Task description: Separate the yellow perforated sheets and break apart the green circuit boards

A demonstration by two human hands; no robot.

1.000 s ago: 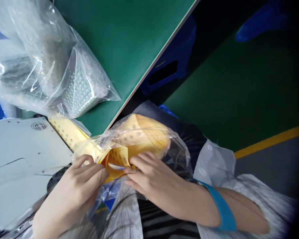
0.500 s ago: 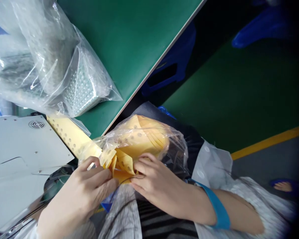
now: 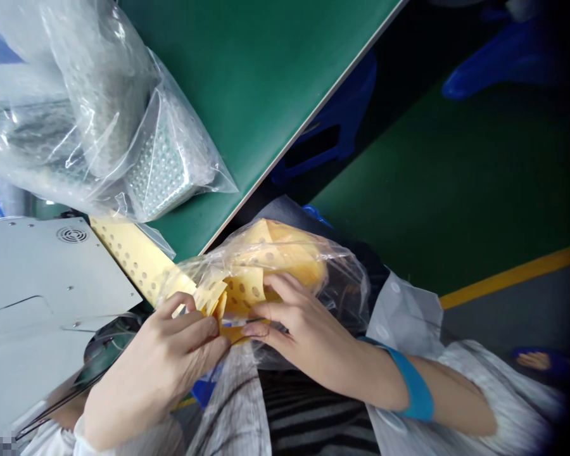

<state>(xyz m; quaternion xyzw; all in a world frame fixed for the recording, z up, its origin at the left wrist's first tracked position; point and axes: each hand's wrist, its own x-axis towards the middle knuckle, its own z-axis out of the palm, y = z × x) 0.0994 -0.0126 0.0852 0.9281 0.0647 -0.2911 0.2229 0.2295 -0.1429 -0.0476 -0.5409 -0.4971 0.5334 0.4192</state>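
Observation:
A long yellow paper strip (image 3: 128, 256) with rows of dark dots, perhaps holes, runs from beside a grey machine to my hands. My left hand (image 3: 164, 354) is closed on folded layers of this strip at the mouth of a clear plastic bag (image 3: 346, 285). My right hand (image 3: 308, 335) is curled at the loose, short end of the strip, with its fingertips on that end and thumb a little apart below. Inside the bag, on my lap, rests a bulky yellow bundle (image 3: 294, 247). The left fingertips are partly hidden.
A green table (image 3: 247, 82) lies ahead, its edge running diagonally. Large clear bags (image 3: 99, 120) of bubbly-looking packs sit on it. At left stands a grey metal machine (image 3: 38, 266). A blue stool (image 3: 332, 126) is under the table. Another person's foot (image 3: 534, 360) shows far right.
The folded end of the strip by my right hand has opened out flatter and upward. My right fingers have spread and shifted slightly. The left hand keeps its hold.

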